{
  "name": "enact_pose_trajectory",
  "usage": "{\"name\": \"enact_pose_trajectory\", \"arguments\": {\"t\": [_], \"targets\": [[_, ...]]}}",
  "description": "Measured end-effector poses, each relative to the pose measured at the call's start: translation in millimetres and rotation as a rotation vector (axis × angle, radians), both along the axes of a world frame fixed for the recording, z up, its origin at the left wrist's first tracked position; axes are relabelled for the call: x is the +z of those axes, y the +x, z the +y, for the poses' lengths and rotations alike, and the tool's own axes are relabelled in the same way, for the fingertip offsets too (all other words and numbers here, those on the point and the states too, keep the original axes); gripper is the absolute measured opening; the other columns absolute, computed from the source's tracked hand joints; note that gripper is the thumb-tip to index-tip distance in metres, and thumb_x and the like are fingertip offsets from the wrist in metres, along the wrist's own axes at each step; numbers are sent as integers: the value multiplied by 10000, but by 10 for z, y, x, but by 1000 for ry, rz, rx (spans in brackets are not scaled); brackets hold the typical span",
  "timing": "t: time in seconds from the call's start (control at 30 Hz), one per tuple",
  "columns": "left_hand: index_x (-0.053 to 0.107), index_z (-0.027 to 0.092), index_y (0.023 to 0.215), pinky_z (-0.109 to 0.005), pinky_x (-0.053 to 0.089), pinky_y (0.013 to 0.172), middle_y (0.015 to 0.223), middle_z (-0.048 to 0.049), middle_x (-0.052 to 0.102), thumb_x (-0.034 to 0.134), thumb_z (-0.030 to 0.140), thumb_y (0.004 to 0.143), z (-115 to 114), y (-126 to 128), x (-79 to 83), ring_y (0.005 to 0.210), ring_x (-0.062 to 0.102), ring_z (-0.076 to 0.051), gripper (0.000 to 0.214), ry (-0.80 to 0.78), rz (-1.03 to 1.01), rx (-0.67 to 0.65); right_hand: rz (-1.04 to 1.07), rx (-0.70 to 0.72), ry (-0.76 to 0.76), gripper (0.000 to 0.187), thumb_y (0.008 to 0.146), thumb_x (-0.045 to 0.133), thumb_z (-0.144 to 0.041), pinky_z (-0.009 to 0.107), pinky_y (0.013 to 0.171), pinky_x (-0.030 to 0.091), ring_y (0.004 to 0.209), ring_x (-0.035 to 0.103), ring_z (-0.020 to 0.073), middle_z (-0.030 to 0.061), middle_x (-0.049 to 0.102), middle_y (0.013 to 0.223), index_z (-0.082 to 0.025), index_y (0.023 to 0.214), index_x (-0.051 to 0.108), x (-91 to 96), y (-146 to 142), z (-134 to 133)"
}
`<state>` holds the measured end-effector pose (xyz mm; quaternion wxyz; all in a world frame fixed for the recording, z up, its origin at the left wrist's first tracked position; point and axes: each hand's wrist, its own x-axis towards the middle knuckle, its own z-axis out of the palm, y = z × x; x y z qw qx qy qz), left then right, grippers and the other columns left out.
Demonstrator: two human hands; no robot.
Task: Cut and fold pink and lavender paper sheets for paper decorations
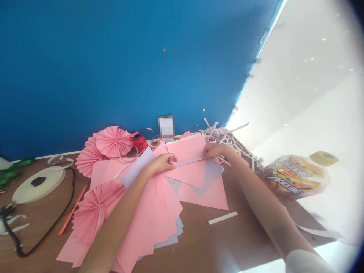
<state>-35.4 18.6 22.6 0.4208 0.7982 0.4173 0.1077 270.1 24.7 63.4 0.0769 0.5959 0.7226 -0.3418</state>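
My left hand (162, 163) and my right hand (212, 151) pinch the two ends of a narrow folded strip at the edge of a pink paper sheet (190, 172) lying on the brown table (244, 231). Both hands have their fingers closed on the fold. Under the sheet lie more pink and pale lilac sheets (153, 223), spread toward me. Folded pink paper fans (113, 141) rest at the back left, and another pink fan (95, 212) sits beside my left forearm.
A red tape dispenser (140, 142) stands behind the sheets. White paper shreds (227, 138) pile at the back right. A plastic bottle (298, 176) lies on its side at the right. A white disc (38, 184), black cable (57, 223) and orange pencil (72, 210) lie left. A white strip (222, 218) sits nearby.
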Motion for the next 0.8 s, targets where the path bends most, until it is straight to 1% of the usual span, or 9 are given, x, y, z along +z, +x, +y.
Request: {"name": "enact_pose_trajectory", "arguments": {"t": [0.17,0.4,0.6,0.8], "targets": [[609,211,1001,-232,371,592,778,7,553,657,312,680,0,-5,-6,663,501,-130,340,3,-4,-3,7,-12,-1,194,661,656,-338,260,582,393,659,557,169,53,633,715,-151,700,623,-12,-4,6],[604,210,1001,-229,374,597,782,8,551,652,303,680,14,-2,-26,669,504,-130,338,1,1,-7,-3,-2,-8,180,690,631,-311,247,572,393,649,563,162,59,640,707,-135,721,632,1,-25,-6],[606,205,1015,-230,380,597,792,2,560,649,302,679,5,-9,-20,671,506,-132,353,-10,-3,-2,18,-13,-33,169,709,609,-295,245,559,403,622,561,154,64,641,703,-127,715,627,3,-33,-14],[605,210,1018,-225,377,588,799,4,557,641,299,685,-11,-5,-2,667,503,-127,346,-6,3,-1,15,-7,-20,147,711,606,-279,243,563,402,622,565,153,60,638,694,-134,701,626,-8,-36,-9]]}}
